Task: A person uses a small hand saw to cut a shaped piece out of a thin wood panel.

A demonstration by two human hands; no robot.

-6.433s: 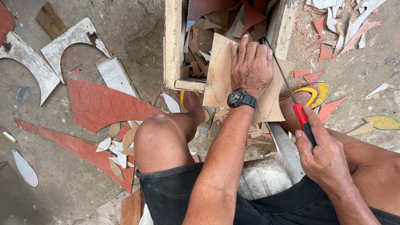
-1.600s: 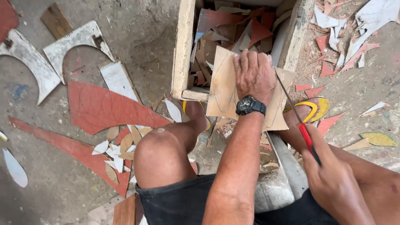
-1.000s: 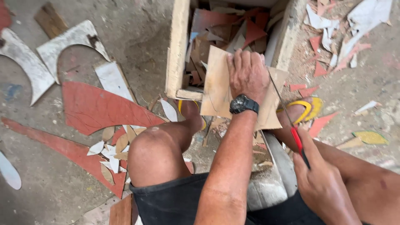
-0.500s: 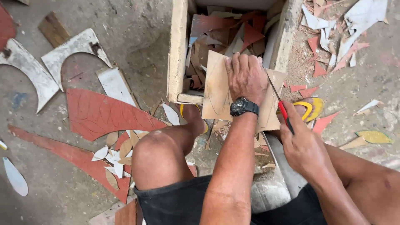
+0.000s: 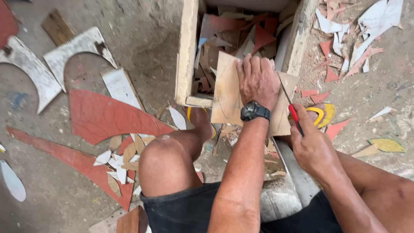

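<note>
Pressing flat with spread fingers, the left hand (image 5: 258,80) pins one tan tile (image 5: 228,92) on the near edge of one wooden box (image 5: 186,51). Right of the tile, the right hand (image 5: 314,149) is clamped around one red-handled cutter (image 5: 294,114), its tip touching the tile's right edge.

**Floor and items resting on it**

Bare, dusty concrete floor (image 5: 142,26). Lying on it: large red curved tile piece (image 5: 108,116), white arched offcuts (image 5: 77,45), small leaf-shaped chips (image 5: 120,155), open wooden box (image 5: 186,56) filled with shards, red and white fragments (image 5: 345,43) at right, yellow sandal (image 5: 323,114).
</note>
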